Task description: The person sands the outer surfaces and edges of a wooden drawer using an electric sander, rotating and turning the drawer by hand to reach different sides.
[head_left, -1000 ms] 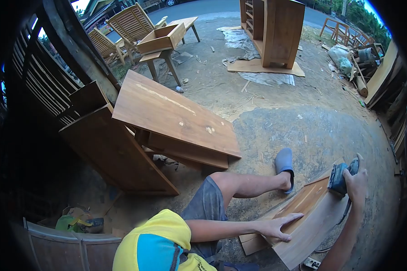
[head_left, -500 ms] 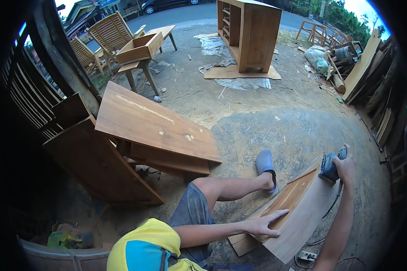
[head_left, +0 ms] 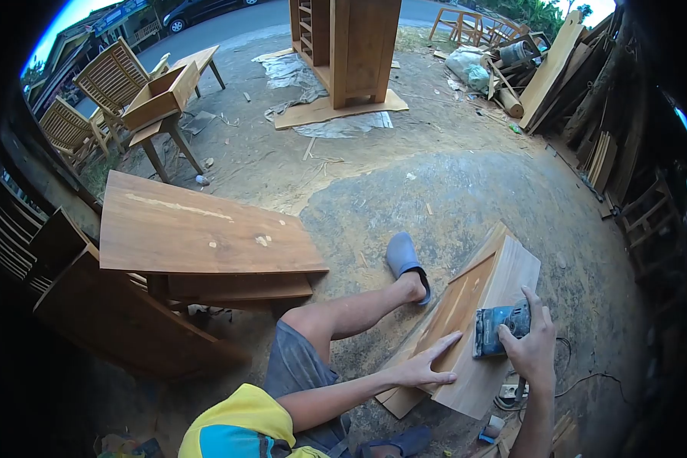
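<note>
A person's right hand (head_left: 533, 345) is wrapped around a boxy blue electric sander (head_left: 498, 330) on the pale side of a long brown wooden piece (head_left: 505, 291), slanting low over the grey floor (head_left: 466, 183) beside the leg (head_left: 368, 305). The left hand (head_left: 424, 369) lies splayed across its edge. The wood looks stiff, best steadied there; the sander, probably weighty, suits a grip around its body.
</note>
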Tool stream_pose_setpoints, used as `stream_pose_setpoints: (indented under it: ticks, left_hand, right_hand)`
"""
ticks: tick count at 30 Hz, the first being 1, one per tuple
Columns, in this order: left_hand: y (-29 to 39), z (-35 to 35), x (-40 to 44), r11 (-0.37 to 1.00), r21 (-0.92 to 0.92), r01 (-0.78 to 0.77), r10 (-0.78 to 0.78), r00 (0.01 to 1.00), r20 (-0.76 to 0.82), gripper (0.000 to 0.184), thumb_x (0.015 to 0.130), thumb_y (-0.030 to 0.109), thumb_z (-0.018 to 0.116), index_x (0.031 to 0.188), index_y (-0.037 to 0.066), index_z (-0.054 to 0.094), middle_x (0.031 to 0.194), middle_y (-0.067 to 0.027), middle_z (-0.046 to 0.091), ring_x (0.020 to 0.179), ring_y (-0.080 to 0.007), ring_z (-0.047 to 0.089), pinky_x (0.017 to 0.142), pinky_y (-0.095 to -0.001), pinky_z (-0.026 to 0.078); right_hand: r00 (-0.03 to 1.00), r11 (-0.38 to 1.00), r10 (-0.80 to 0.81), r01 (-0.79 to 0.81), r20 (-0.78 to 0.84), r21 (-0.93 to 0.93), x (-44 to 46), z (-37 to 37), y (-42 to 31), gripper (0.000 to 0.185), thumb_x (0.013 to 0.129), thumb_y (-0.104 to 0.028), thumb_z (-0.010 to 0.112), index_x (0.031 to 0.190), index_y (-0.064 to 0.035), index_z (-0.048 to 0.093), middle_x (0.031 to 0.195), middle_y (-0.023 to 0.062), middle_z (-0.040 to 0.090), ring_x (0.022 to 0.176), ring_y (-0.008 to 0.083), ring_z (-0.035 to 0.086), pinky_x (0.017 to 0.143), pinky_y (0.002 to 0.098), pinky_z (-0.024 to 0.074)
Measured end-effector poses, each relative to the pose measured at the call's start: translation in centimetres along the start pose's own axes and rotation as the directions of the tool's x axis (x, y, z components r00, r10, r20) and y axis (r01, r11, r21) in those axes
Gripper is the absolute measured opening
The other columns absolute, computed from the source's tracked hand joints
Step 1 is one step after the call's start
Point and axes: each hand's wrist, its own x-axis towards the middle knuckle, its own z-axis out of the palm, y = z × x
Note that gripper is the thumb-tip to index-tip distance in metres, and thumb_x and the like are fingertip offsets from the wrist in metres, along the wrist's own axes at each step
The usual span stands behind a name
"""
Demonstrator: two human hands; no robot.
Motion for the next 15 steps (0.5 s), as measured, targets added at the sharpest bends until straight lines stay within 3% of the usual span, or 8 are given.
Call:
stream_pose_setpoints:
  ticks: [3,8,11,15]
  left_hand:
    - [-0.2,0.4,-0.2,1.000,-0.004,0.003,-0.003,1.000,0.006,0.113,0.093,0.053,0.079,0.173,0.007,0.014,0.178,-0.0215,0.017,0.164,-0.0330,0.019,0.134,-0.0442,0.017]
    - [-0.3,0.0,-0.2,1.000,0.019,-0.012,0.012,1.000,0.025,0.115,0.093,0.056,0.077,0.174,0.008,0.010,0.178,-0.0202,0.016,0.164,-0.0328,0.018,0.133,-0.0457,0.017]
    - [0.1,-0.4,-0.3,1.000,-0.005,0.000,0.000,0.999,0.046,0.117,0.092,0.058,0.077,0.174,0.008,0.010,0.178,-0.0200,0.016,0.164,-0.0336,0.019,0.133,-0.0460,0.018]
    - [0.2,-0.7,-0.2,0.999,0.003,0.035,-0.035,0.998,0.061,0.121,0.090,0.065,0.077,0.174,0.009,0.011,0.177,-0.0218,0.017,0.164,-0.0343,0.018,0.133,-0.0461,0.018]
  right_hand:
    - [0.999,0.999,0.025,-0.024,-0.036,0.021,1.4,0.1,1.9,0.082,0.078,-0.019,0.081,0.155,-0.0113,0.052,0.121,0.0285,0.064,0.112,0.0454,0.066,0.100,0.0527,0.0518]
    - [0.986,0.996,0.091,-0.089,-0.138,0.023,12.9,0.0,7.8,0.078,0.080,-0.021,0.072,0.154,-0.0050,0.052,0.136,0.0334,0.066,0.127,0.0469,0.065,0.111,0.0495,0.0490]
    - [0.980,0.992,0.121,-0.116,-0.155,0.040,19.1,1.0,11.5,0.081,0.080,-0.022,0.072,0.156,-0.0045,0.050,0.136,0.0329,0.066,0.127,0.0464,0.065,0.111,0.0499,0.0491]
    - [0.980,0.995,0.091,-0.097,-0.174,-0.026,18.8,1.3,9.3,0.082,0.080,-0.026,0.073,0.157,-0.0079,0.051,0.133,0.0329,0.068,0.126,0.0460,0.067,0.111,0.0502,0.0495]
